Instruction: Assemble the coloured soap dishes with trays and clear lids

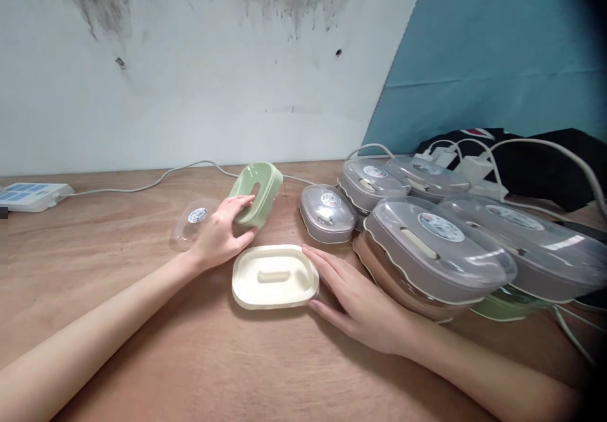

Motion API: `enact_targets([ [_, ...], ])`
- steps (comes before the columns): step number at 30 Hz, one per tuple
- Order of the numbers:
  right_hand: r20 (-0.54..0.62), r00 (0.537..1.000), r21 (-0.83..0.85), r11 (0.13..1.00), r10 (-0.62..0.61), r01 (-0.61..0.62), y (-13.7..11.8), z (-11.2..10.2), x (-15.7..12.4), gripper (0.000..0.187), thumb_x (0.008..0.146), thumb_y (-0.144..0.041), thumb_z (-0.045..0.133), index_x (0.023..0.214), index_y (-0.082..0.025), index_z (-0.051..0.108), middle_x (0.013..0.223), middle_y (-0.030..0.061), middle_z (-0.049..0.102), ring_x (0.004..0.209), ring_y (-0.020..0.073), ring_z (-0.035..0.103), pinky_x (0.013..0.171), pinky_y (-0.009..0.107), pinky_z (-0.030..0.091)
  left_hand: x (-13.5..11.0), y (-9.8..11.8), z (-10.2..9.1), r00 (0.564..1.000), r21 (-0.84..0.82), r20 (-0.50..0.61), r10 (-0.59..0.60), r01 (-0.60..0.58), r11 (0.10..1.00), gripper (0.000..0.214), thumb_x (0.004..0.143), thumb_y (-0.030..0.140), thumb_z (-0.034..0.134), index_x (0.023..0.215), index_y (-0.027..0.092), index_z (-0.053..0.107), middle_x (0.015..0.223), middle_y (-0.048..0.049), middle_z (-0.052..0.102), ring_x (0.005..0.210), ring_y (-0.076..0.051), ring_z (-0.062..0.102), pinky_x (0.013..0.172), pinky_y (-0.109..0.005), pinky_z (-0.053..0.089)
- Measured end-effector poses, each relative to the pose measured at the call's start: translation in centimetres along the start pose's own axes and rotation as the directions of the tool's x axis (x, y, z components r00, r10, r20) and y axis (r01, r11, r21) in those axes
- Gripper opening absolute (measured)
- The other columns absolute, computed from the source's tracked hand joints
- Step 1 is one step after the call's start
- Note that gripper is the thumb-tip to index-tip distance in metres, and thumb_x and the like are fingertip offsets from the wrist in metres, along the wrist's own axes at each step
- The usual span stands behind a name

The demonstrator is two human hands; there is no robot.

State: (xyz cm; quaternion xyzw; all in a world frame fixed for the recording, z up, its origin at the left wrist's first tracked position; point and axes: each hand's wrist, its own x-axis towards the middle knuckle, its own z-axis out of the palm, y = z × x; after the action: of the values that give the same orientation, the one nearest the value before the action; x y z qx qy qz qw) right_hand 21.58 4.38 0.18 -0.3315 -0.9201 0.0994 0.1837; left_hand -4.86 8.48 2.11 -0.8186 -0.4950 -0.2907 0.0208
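Note:
My left hand (220, 229) grips the near edge of a light green soap dish (270, 188), which is tilted up on the table and has a long slot in its base. In front of it, a cream oval tray (272, 292) with a raised bar in the middle lies flat. My right hand (353, 298) holds the tray's right end, with fingers at the far corner and the thumb at the near one. Partly behind my left wrist rests a clear lid (183, 229) with a round label.
Several grey lidded boxes (431, 254) are stacked at the right, with a smaller lidded box (327, 216) beside them. White chargers (474, 169) and cables lie behind the stack. A power strip (35, 196) sits at the far left, its cable running along the wall.

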Motion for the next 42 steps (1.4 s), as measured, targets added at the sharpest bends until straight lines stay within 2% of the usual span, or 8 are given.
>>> enact_targets([
  [5,0.005,1.000,0.000,1.000,0.009,-0.009,0.1,0.1,-0.1,0.063,0.084,-0.028,0.051,0.138,-0.014,0.021,0.137,0.0179,0.040,0.126,0.0266,0.040,0.099,0.046,0.041,-4.9,-0.4,-2.0,0.999,-0.354,-0.031,0.036,-0.044,0.934,0.053,0.078,0.022,0.058,0.126,0.022,0.037,0.115,-0.0077,0.054,0.104,-0.021,0.055,0.091,-0.033,0.046],
  [8,0.008,1.000,0.002,1.000,0.017,-0.017,0.2,0.1,-0.1,0.065,0.084,-0.029,0.052,0.138,-0.014,0.020,0.137,0.0175,0.040,0.126,0.0271,0.039,0.099,0.047,0.040,-6.2,-0.5,-2.2,0.999,-0.396,-0.040,-0.003,-0.013,0.918,0.052,0.078,0.019,0.058,0.126,0.023,0.037,0.116,-0.0076,0.053,0.101,-0.022,0.057,0.091,-0.035,0.046],
  [17,0.025,0.999,0.032,0.998,0.045,-0.046,0.2,0.1,0.0,0.070,0.084,-0.031,0.052,0.141,-0.014,0.015,0.141,0.0175,0.035,0.129,0.0279,0.034,0.102,0.048,0.036,-5.3,0.6,-2.2,0.980,-0.494,-0.031,0.195,-0.184,0.850,0.047,0.077,0.018,0.060,0.121,0.020,0.045,0.115,-0.0105,0.053,0.110,-0.026,0.050,0.093,-0.039,0.043],
  [22,0.027,0.998,0.098,0.993,0.062,-0.064,0.0,0.1,0.1,0.086,0.082,-0.028,0.053,0.143,-0.020,-0.006,0.145,0.0143,0.028,0.132,0.0263,0.028,0.104,0.047,0.033,-4.7,1.8,-2.0,0.917,-0.571,0.096,0.386,-0.267,0.777,0.041,0.079,0.017,0.057,0.120,0.019,0.050,0.106,-0.0103,0.059,0.108,-0.027,0.048,0.094,-0.045,0.040],
  [26,0.031,0.997,0.166,0.983,0.077,-0.081,0.0,0.0,0.1,0.094,0.082,-0.028,0.054,0.141,-0.022,-0.018,0.146,0.0132,0.028,0.132,0.0250,0.030,0.104,0.046,0.034,-4.8,1.9,-2.0,0.876,-0.497,0.210,0.435,-0.287,0.819,0.042,0.081,0.013,0.053,0.122,0.022,0.051,0.124,-0.0114,0.049,0.124,-0.030,0.034,0.103,-0.051,0.028],
  [32,0.017,0.993,0.162,0.979,0.119,-0.120,0.2,-0.2,0.0,0.065,0.082,-0.033,0.056,0.137,-0.025,0.023,0.148,0.0119,0.021,0.133,0.0259,0.026,0.105,0.045,0.032,-5.3,1.3,-2.3,0.889,-0.494,0.325,0.322,-0.131,0.859,0.037,0.082,0.016,0.053,0.118,0.027,0.055,0.147,-0.0059,0.016,0.133,-0.033,0.020,0.104,-0.050,0.028],
  [36,-0.014,0.992,0.153,0.981,0.123,-0.119,0.0,-0.3,-0.1,0.049,0.081,-0.031,0.057,0.126,-0.024,0.036,0.148,0.0131,0.020,0.132,0.0257,0.030,0.102,0.042,0.036,-5.4,1.1,-2.1,0.883,-0.541,0.379,0.276,-0.031,0.841,0.035,0.083,0.019,0.056,0.117,0.026,0.056,0.147,-0.0061,0.016,0.129,-0.029,0.031,0.102,-0.040,0.036],
  [42,-0.011,0.999,0.126,0.991,0.042,-0.040,-0.3,-0.6,0.0,0.041,0.078,-0.027,0.059,0.113,-0.020,0.040,0.146,0.0164,0.025,0.127,0.0253,0.038,0.096,0.039,0.043,-5.3,1.0,-1.5,0.895,-0.505,0.325,0.307,-0.110,0.856,0.027,0.084,0.022,0.057,0.111,0.023,0.060,0.144,-0.0088,0.023,0.128,-0.028,0.033,0.101,-0.040,0.036],
])
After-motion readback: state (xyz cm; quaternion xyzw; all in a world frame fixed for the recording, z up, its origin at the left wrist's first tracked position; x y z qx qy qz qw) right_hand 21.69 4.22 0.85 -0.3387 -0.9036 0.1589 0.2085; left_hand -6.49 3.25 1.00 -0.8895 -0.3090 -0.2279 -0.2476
